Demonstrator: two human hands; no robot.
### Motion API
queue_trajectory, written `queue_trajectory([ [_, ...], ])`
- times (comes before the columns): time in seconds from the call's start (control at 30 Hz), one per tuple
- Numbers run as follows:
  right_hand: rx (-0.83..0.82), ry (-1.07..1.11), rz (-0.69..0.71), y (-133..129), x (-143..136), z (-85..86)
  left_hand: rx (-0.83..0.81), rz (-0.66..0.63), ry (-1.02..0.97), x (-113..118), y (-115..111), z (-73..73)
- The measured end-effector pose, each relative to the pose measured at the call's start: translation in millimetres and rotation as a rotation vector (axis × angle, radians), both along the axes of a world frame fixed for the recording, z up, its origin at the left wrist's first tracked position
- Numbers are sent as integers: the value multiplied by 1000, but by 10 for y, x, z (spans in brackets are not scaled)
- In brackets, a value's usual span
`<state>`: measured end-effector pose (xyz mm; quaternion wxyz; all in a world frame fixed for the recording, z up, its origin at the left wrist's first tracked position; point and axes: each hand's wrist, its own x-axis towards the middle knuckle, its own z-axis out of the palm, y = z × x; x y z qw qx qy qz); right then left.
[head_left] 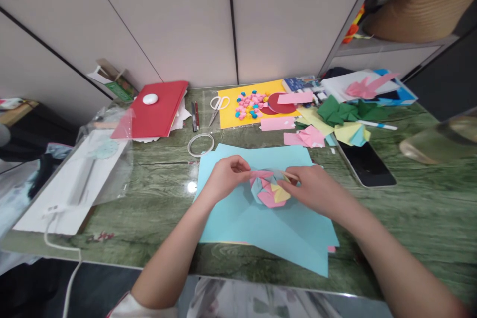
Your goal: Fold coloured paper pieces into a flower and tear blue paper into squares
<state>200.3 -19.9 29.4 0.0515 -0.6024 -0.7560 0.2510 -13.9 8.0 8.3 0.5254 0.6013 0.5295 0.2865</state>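
Observation:
Between my two hands is a folded paper ball (269,194) made of pink, light blue and yellow pieces. My left hand (231,175) pinches its upper left edge, thumb and forefinger pressed together at a pink fold. At its right side my right hand (307,186) is closed on the ball, and a thin tan stick (290,176) shows between those fingers. How far the stick goes into the paper is hidden. Under the ball lie overlapping light blue paper sheets (227,218) on the green wood-grain table (160,198).
Behind the sheets are a tape roll (201,145), scissors (216,109), pens (196,117) and a yellow sheet (227,119) with small coloured paper pieces. Rightward lie folded green paper (339,111), a phone (367,164) and a clear cup (439,139). A red folder (156,114) lies left.

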Motion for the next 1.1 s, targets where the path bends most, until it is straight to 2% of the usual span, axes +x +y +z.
queue_trajectory([
  [0.3, 16, -29, 18, 9, -2, -22, 46, -35, 130, -29, -17, -37],
  [0.7, 43, -53, 31, 7, 15, -55, -90, -47, -26, -20, 16, -49],
  [1.1, 31, -51, 27, 7, -6, -28, -37, -55, 53, -35, 14, -88],
])
